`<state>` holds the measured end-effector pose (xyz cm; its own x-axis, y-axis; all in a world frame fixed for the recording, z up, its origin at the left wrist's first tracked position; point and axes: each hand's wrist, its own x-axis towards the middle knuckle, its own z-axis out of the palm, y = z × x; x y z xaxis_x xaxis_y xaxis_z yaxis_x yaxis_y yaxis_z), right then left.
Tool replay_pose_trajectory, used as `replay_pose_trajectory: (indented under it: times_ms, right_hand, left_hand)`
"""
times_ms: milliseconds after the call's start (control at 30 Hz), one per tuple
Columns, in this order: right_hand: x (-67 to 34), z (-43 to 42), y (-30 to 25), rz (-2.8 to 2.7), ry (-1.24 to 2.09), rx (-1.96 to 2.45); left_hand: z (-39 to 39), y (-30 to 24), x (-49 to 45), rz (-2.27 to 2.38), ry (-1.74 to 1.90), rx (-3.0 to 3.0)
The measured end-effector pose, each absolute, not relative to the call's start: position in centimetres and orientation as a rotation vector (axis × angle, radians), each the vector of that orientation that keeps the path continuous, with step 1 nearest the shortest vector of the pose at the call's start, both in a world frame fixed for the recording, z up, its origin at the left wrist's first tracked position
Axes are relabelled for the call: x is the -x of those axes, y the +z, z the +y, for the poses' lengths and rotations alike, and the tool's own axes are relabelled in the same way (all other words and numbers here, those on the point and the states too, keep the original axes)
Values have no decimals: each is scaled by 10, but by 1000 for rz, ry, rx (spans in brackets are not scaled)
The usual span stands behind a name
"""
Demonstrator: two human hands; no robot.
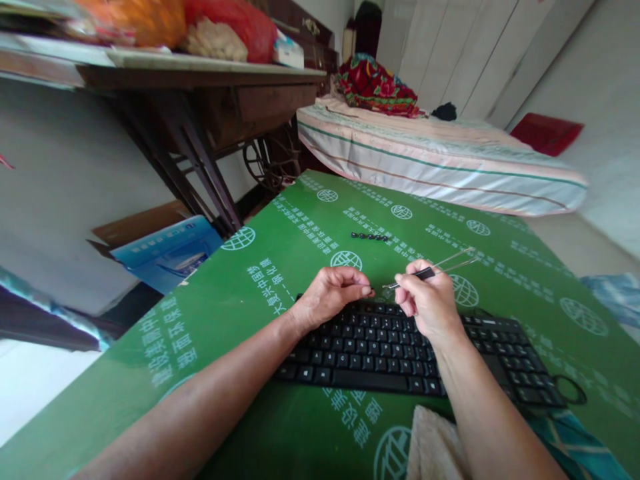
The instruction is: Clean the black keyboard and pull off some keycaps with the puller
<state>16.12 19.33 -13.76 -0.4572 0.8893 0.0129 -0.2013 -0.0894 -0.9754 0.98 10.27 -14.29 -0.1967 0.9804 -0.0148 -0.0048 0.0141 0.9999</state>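
A black keyboard (370, 353) lies on the green table, partly covered by my forearms and hands. Over its upper edge, my left hand (333, 293) is closed, thumb and index finger pinching a small black keycap (371, 289) that is mostly hidden by the fingertips. My right hand (427, 297) grips a wire keycap puller (425, 273) by its black handle. One wire end points left at the left fingertips, a small gap away; the long wires stick out to the right. Beyond the hands, several black keycaps (370, 236) sit in a short row.
The green printed sheet (280, 267) covers the table. Near me lie a beige cloth (433, 443) and a blue-green checked cloth (575, 440). The keyboard's cable (573, 390) loops at its right. A wooden desk (215, 83) stands left, a bed (440, 157) behind.
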Motion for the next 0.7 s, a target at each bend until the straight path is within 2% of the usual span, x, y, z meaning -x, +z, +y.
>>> replay_pose_trajectory:
  times_ms: [333,567,700]
  right_hand:
    - [-181,219,-127,-1307,1595,814]
    - [-189,237,-132,-1208,1558,865]
    - [-191,245,-137,-1169,1544,885]
  left_hand:
    - [108,-119,-2,1318,1351,-926]
    - [145,-114,0,1486,1202,-1198]
    - [179,-114,-3,1761,995,-1607]
